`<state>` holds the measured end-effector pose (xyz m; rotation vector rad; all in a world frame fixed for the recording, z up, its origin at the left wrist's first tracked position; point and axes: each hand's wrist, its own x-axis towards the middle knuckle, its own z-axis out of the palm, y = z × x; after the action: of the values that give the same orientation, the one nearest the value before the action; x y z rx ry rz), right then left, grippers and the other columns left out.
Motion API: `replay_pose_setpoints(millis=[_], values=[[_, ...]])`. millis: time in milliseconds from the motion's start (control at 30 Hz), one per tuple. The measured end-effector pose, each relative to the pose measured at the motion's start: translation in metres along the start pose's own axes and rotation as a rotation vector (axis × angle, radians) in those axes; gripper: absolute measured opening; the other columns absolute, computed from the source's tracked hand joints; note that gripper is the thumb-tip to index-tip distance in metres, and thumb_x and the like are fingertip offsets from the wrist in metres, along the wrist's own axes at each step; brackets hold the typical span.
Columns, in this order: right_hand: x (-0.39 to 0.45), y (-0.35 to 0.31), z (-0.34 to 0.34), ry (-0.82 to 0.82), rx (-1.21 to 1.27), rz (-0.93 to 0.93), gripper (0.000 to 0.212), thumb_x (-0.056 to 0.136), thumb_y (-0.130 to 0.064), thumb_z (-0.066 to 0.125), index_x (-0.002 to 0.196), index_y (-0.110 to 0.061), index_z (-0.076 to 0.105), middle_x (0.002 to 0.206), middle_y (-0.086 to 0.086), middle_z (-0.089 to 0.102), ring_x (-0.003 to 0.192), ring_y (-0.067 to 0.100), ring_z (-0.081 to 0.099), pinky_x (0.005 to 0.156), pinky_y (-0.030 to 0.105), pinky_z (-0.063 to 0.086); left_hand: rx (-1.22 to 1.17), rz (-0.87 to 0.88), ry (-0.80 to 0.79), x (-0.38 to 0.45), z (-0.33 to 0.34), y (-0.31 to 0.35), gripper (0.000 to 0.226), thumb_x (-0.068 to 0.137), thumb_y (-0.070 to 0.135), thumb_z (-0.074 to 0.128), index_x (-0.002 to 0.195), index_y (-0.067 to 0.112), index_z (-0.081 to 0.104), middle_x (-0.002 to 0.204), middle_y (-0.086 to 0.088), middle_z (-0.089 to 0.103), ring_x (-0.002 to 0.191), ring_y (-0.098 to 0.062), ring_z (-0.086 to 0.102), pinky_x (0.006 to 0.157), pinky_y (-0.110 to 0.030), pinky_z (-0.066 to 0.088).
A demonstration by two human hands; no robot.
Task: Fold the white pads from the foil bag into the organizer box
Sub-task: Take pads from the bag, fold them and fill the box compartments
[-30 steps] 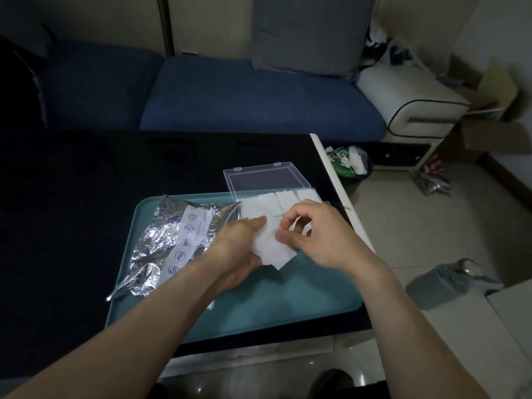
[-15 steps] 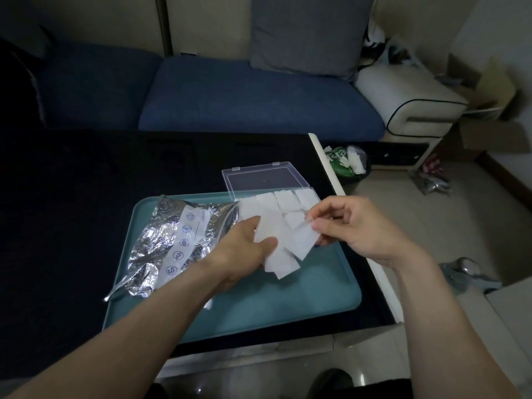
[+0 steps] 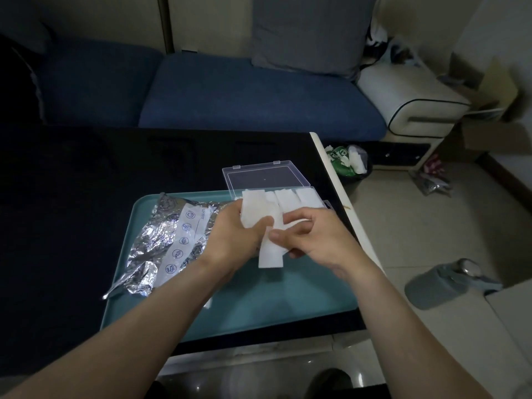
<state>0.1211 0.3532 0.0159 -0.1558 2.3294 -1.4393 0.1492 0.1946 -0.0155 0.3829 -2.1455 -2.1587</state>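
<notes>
White pads (image 3: 296,198) fill the clear organizer box (image 3: 313,188).

The pad (image 3: 269,249) in the grip was plain white. Left of the grip, the bag (image 3: 161,240) was crinkled silver with a white strip of blue icons. Under the grip, the tray (image 3: 288,300) was teal; beyond it, the box (image 3: 259,177) was clear on a black counter (image 3: 72,197).

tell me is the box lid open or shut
Open. The clear lid is swung back flat on the table behind the box, and white pads sit uncovered in the box.
</notes>
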Motion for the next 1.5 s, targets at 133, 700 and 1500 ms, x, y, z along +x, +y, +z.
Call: replay_pose_setpoints(millis=[133, 700, 1500], values=[[-0.001, -0.003, -0.008, 0.016, 0.135, 0.024, 0.023, 0.075, -0.010, 0.087, 0.091, -0.011, 0.070, 0.074, 0.005, 0.076, 0.060, 0.019, 0.070, 0.062, 0.025, 0.059, -0.145, -0.065, 0.019, -0.005, 0.004, 0.009, 0.015, 0.101, 0.020, 0.053, 0.099, 0.012, 0.066, 0.087, -0.005, 0.074, 0.072, -0.019, 0.070, 0.051, -0.029, 0.051], [0.002, -0.003, 0.007, 0.118, 0.229, -0.058, 0.014, 0.091, -0.012, 0.073, 0.102, -0.017, 0.067, 0.077, 0.001, 0.076, 0.065, 0.006, 0.069, 0.057, 0.022, 0.050, -0.045, -0.046, 0.048, -0.006, 0.006, 0.010, 0.021, 0.095, -0.001, 0.050, 0.094, 0.011, 0.068, 0.090, -0.020, 0.073, 0.075, -0.034, 0.068, 0.069, -0.047, 0.056], [0.001, 0.002, 0.014, -0.110, -0.277, -0.516, 0.100, 0.055, -0.027, 0.099, 0.143, -0.029, 0.050, 0.120, -0.021, 0.058, 0.112, -0.001, 0.060, 0.094, 0.023, 0.053, -0.427, -0.379, -0.473, -0.015, 0.004, 0.032, 0.017, 0.079, 0.006, 0.061, 0.096, 0.009, 0.060, 0.083, -0.015, 0.056, 0.072, -0.021, 0.060, 0.061, -0.028, 0.051]])
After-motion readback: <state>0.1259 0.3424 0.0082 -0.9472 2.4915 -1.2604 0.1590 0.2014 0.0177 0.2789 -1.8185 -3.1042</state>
